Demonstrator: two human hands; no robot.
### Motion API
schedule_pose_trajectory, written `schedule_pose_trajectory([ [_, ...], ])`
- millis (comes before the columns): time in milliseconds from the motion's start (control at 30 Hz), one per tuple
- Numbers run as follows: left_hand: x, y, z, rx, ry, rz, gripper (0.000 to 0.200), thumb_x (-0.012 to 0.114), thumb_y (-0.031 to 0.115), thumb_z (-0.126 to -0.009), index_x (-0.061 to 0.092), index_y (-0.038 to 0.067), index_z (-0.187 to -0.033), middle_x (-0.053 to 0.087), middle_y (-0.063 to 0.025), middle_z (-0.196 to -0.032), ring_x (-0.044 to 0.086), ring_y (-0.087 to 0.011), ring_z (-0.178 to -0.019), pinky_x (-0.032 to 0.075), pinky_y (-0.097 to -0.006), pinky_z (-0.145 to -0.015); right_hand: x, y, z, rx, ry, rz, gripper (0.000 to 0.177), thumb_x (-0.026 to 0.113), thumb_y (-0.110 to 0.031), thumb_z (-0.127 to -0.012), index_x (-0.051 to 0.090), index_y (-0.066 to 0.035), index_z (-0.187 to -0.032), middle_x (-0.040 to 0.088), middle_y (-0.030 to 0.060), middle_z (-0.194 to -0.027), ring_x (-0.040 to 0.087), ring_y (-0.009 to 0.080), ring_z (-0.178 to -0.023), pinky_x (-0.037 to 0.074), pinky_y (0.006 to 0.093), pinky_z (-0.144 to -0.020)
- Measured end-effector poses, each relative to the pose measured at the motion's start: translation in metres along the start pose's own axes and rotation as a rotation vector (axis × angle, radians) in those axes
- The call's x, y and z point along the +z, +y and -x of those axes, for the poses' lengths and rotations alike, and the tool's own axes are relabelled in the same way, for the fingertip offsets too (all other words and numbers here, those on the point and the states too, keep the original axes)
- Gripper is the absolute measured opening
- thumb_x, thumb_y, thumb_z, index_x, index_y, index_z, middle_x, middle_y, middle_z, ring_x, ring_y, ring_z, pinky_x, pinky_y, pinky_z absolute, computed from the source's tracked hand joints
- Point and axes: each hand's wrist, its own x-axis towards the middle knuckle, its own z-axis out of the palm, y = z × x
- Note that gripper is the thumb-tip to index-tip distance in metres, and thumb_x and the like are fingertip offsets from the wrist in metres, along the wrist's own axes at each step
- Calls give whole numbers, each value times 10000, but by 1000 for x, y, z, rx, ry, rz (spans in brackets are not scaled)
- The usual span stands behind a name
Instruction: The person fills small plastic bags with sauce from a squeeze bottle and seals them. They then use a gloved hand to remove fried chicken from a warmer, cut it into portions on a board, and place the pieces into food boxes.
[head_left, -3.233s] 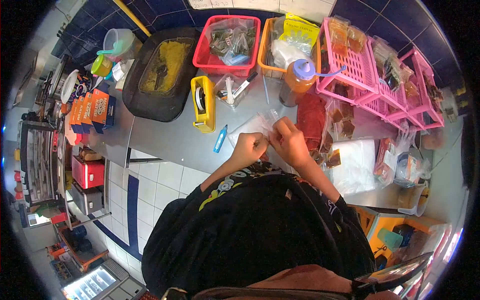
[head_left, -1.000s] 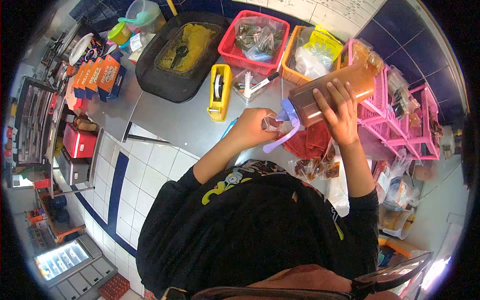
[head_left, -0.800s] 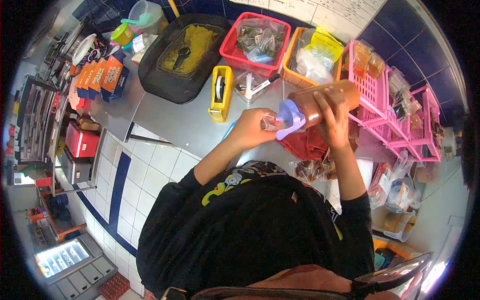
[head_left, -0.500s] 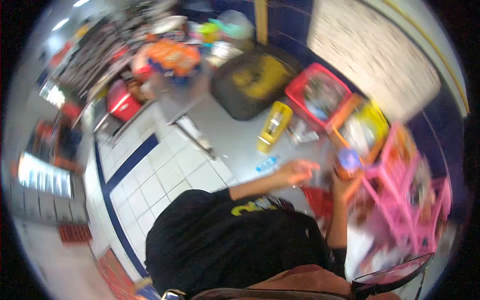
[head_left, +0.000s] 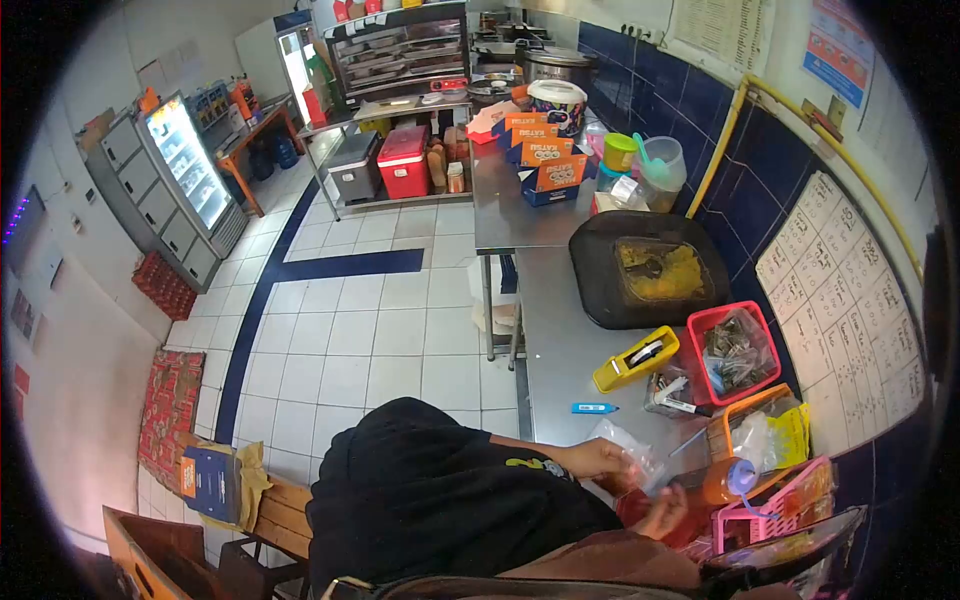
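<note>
My left hand (head_left: 602, 461) is closed on the edge of a clear plastic bag (head_left: 632, 440) above the metal table. Just below and to the right is my right hand (head_left: 662, 514), slightly blurred, its fingers apart and nothing visible in them. An orange-brown bottle with a purple cap (head_left: 728, 481) stands right of my hands, beside the pink basket (head_left: 757, 525). Something red (head_left: 632, 507) lies partly hidden behind my hands. A blue marker (head_left: 595, 408) and a yellow tape dispenser (head_left: 637, 359) lie farther back on the table.
Along the wall are a red basket of small packets (head_left: 704, 357), an orange basket (head_left: 722, 440) and a black tray-like container (head_left: 593, 268). Orange and blue boxes (head_left: 552, 172) stand farther back. A wooden bench (head_left: 284, 515) is at lower left.
My right hand has let go of the purple-capped bottle, which now stands by the pink basket. My left hand has taken hold of the plastic bag. The view has turned toward the room.
</note>
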Motion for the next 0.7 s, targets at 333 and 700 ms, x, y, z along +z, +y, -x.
schedule_pose_trajectory([
  [333,8,11,46,124,53,-46,205,627,166,-903,645,-12,-1002,661,-57,-928,627,-108,-854,518,-266,-799,49,-61,47,372,-250,-227,74,585,-49,-892,533,-4,-919,600,93,-796,590,149,-645,517,271,-636],
  [700,2,14,86,170,58,-123,193,624,149,-902,632,-24,-985,663,-65,-923,636,-122,-857,534,-282,-787,57,-66,78,242,-499,-47,48,583,-21,-866,540,0,-862,572,66,-691,569,137,-573,488,258,-580],
])
